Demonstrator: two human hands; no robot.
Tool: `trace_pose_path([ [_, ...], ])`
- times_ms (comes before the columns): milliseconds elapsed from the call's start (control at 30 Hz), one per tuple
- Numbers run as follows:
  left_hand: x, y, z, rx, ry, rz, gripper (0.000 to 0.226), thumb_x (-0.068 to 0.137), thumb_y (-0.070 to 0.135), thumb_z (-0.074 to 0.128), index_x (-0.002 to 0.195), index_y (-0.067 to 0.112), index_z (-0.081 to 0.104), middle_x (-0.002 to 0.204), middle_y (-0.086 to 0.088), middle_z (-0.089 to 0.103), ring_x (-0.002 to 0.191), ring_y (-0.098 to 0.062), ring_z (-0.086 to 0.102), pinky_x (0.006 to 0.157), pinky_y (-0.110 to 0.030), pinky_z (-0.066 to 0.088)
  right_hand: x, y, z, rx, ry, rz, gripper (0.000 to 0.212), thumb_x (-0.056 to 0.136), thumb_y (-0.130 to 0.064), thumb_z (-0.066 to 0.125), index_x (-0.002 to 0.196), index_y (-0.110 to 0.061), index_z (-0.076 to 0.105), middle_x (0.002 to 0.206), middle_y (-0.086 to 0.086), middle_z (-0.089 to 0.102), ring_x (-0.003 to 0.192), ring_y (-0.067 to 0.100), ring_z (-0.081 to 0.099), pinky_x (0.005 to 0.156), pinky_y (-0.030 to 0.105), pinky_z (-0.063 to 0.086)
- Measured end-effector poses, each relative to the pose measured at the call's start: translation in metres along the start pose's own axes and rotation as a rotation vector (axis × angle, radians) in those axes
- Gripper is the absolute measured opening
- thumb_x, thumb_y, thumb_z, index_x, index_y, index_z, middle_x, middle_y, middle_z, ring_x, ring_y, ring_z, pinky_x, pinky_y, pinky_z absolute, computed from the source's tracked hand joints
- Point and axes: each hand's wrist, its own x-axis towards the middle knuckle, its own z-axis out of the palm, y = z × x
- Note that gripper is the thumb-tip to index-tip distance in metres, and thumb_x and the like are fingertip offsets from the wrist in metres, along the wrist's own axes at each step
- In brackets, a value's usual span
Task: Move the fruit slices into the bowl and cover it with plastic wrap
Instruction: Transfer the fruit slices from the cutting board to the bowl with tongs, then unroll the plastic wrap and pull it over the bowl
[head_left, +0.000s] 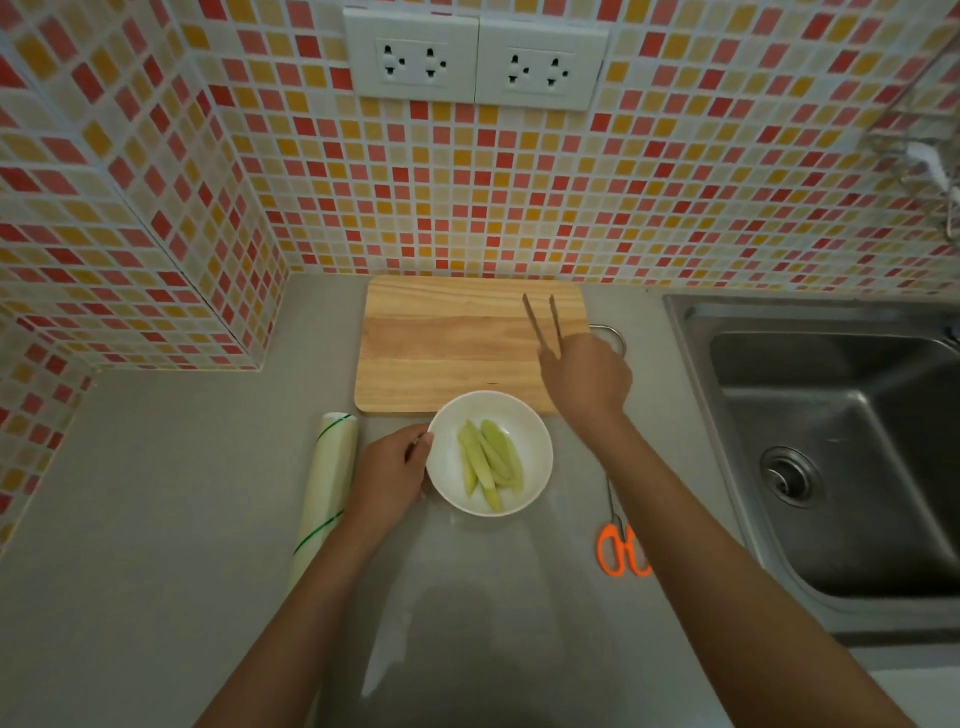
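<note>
A white bowl (457, 475) sits on the grey counter just in front of the wooden cutting board (447, 343). Several pale green fruit slices (491, 462) lie inside it. My left hand (392, 467) grips the bowl's left rim. My right hand (587, 376) is over the board's right end and holds a pair of brown chopsticks (543, 322), their tips pointing away over the bare board. A roll of plastic wrap (327, 483) with green stripes lies on the counter left of my left hand.
Orange-handled scissors (623, 545) lie right of the bowl, partly under my right forearm. A steel sink (841, 441) fills the right side. A metal loop (613, 335) shows at the board's right edge. Tiled walls close the back and left.
</note>
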Motion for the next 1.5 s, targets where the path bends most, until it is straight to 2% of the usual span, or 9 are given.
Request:
trace_pose_path([
  [267,-0.003,0.004,-0.001,0.013,0.007,-0.011,0.028,0.098,0.021,0.043,0.081,0.013,0.064,0.053,0.001,0.057,0.048,-0.019,0.054,0.064,-0.041,0.050,0.050,0.005,0.048,-0.149,-0.121,0.021,0.037,0.098,-0.023,0.038,0.121,-0.004,0.060,0.126,0.013,0.054,0.113,0.031,0.057,0.089,0.039,0.047],
  [467,-0.004,0.006,-0.001,0.008,0.008,-0.011,0.027,0.099,0.022,0.043,0.087,0.018,0.067,0.055,0.001,0.059,0.047,-0.020,0.056,0.062,-0.039,0.051,0.045,0.011,0.045,-0.063,-0.094,0.036,0.061,0.093,-0.053,0.044,0.128,-0.005,0.051,0.127,0.014,0.053,0.112,0.033,0.059,0.084,0.041,0.048],
  [567,-0.006,0.008,-0.002,-0.011,0.014,-0.003,0.027,0.099,0.027,0.043,0.085,0.028,0.065,0.052,0.003,0.057,0.044,-0.018,0.054,0.058,-0.031,0.046,0.021,0.021,0.033,-0.052,-0.047,-0.042,0.056,0.096,-0.054,0.034,0.115,-0.008,0.060,0.112,0.012,0.066,0.101,0.031,0.064,0.077,0.036,0.047],
  [700,-0.015,0.007,-0.003,-0.011,-0.016,-0.012,0.021,0.097,0.024,0.048,0.101,0.028,0.069,0.053,0.001,0.059,0.043,-0.015,0.054,0.059,-0.028,0.047,-0.039,0.048,0.035,0.109,-0.283,-0.094,0.049,0.093,-0.053,0.043,0.098,-0.013,0.072,0.087,0.004,0.070,0.087,0.027,0.066,0.071,0.031,0.047],
  [833,-0.026,0.012,-0.003,0.010,-0.041,0.001,0.026,0.095,0.014,0.047,0.107,0.020,0.069,0.053,-0.007,0.064,0.045,-0.014,0.059,0.065,-0.033,0.054,-0.071,0.062,0.049,0.387,-0.345,-0.044,0.032,0.093,-0.019,0.050,0.071,0.001,0.061,0.064,0.016,0.063,0.063,0.037,0.066,0.057,0.044,0.053],
  [967,-0.045,0.016,-0.003,0.020,-0.039,0.012,0.026,0.094,0.013,0.046,0.103,0.019,0.070,0.053,-0.012,0.065,0.044,-0.013,0.058,0.065,-0.033,0.053,-0.092,0.068,0.050,0.419,-0.300,-0.028,0.033,0.093,-0.016,0.047,0.063,-0.005,0.053,0.067,0.024,0.064,0.066,0.039,0.068,0.054,0.042,0.053],
  [1100,-0.070,0.011,-0.003,0.034,-0.023,0.008,0.025,0.094,0.013,0.047,0.101,0.018,0.071,0.052,-0.011,0.064,0.042,-0.012,0.056,0.062,-0.032,0.052,-0.115,0.076,0.048,0.414,-0.324,0.001,0.034,0.093,-0.018,0.048,0.071,0.005,0.060,0.067,0.022,0.067,0.054,0.034,0.060,0.056,0.044,0.054],
  [1267,-0.093,0.004,-0.002,0.029,-0.024,-0.001,0.024,0.094,0.012,0.047,0.100,0.016,0.070,0.052,-0.012,0.065,0.043,-0.017,0.059,0.057,-0.025,0.047,-0.141,0.080,0.047,0.428,-0.343,0.017,0.033,0.094,-0.017,0.047,0.073,0.006,0.058,0.068,0.025,0.066,0.036,0.018,0.047,0.043,0.032,0.045],
  [1500,-0.106,-0.001,0.002,0.076,-0.040,-0.013,0.025,0.094,0.013,0.047,0.102,0.017,0.070,0.050,-0.001,0.061,0.041,-0.012,0.058,0.059,-0.026,0.050,-0.158,0.083,0.050,0.410,-0.311,0.021,0.031,0.093,-0.018,0.048,0.067,-0.002,0.056,0.073,0.025,0.069,0.048,0.028,0.051,0.059,0.046,0.054],
])
